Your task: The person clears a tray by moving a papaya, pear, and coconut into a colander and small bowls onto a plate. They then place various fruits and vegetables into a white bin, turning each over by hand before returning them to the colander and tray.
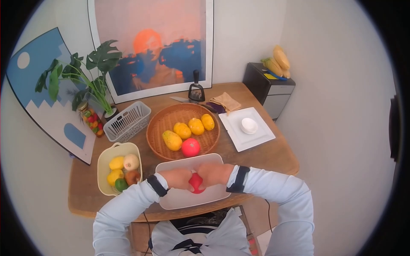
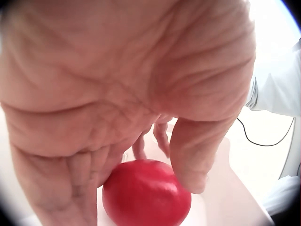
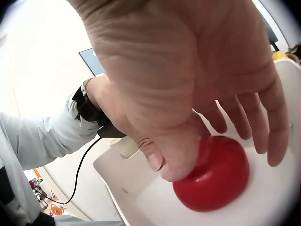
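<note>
Both hands on one item: left hand (image 1: pixel 178 177) has thumb and index side against opposite sides of the red fruit (image 1: pixel 195 183), hand fairly narrow round it; right hand (image 1: pixel 217 173) holds it too, thumb pressed on its surface, the other fingers spread and fairly straight. Fruit is inside the outline of the white tub (image 1: pixel 171 200), which sits near the desk (image 1: pixel 273 158) front edge, about mid-width. Can't tell whether the fruit touches the tub floor. Wicker tray (image 1: pixel 164 121) is just behind the tub, with four yellow fruits (image 1: pixel 182 131) and a second red fruit (image 1: pixel 191 147) at its front. Cream basket (image 1: pixel 101 170) at the left edge; white plate (image 1: pixel 239 143) with a bowl (image 1: pixel 249 126) toward the right rear. Main risk, my read: slip. Skin looks glossy and the fruit is round, so uneven thumb pressure could squirt it out; low over the tub it would likely just knock the wall, maybe bruise. Too much squeeze from both sides could dent or split it if the flesh is soft. Next: wristbands (image 1: pixel 157 185) are close to the tub rim, so a careless sideways move could catch it and shove the tub toward the front edge. Cable (image 1: pixel 148 232) hangs by the left forearm, could snag and jerk that wrist mid-grip.
</note>
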`<state>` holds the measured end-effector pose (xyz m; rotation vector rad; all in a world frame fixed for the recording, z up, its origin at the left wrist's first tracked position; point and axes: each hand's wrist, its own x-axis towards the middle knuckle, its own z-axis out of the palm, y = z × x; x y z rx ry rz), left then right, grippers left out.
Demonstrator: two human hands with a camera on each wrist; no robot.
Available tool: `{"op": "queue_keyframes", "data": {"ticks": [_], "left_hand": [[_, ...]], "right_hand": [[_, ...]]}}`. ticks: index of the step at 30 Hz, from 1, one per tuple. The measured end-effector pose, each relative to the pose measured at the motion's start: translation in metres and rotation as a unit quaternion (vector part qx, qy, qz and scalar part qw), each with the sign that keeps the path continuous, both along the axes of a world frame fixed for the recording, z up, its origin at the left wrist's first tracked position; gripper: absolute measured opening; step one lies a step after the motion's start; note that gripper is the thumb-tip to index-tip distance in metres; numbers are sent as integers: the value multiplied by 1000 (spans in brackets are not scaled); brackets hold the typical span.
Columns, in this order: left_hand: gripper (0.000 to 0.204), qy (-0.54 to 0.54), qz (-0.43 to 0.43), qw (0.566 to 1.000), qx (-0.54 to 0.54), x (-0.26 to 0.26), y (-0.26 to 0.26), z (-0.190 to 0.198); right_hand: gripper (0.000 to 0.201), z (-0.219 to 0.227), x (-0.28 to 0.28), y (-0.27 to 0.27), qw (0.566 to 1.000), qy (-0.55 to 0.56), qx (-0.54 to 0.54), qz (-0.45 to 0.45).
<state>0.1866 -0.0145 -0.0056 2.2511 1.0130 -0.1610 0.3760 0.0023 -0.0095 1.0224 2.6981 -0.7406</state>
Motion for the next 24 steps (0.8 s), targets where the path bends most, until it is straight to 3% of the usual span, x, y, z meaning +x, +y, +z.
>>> {"op": "queue_keyframes", "data": {"ticks": [2, 5, 8, 9, 11, 15, 17, 18, 21, 24], "left_hand": [[37, 53, 30, 997, -55, 13, -9, 20], [34, 89, 21, 994, -63, 14, -8, 15], [32, 46, 38, 998, 16, -9, 8, -34], [32, 21, 51, 997, 49, -15, 10, -46], [37, 74, 55, 996, 1, -17, 9, -32], [36, 90, -10, 996, -10, -14, 7, -32], [37, 101, -10, 992, -74, -1, -7, 9], [38, 106, -10, 989, -105, 4, -12, 23], [36, 9, -78, 996, 52, -8, -3, -18], [38, 70, 32, 996, -39, -6, -3, 21]], "right_hand": [[43, -21, 0, -8, 992, 124, 14, 4], [44, -17, -6, -12, 991, 112, -67, 2], [53, 21, -15, -15, 992, -70, -70, -79], [56, 17, -14, -11, 994, -65, -44, -71], [62, 8, -6, -4, 997, -55, 7, -57], [57, 6, 6, -14, 997, -3, -69, 21], [55, 14, 6, -38, 997, 51, -44, 45], [54, 13, 4, -36, 997, 16, -66, 46], [52, 19, -12, -21, 993, -66, -101, 20], [50, 23, -16, -4, 996, -60, -55, -48]]}}
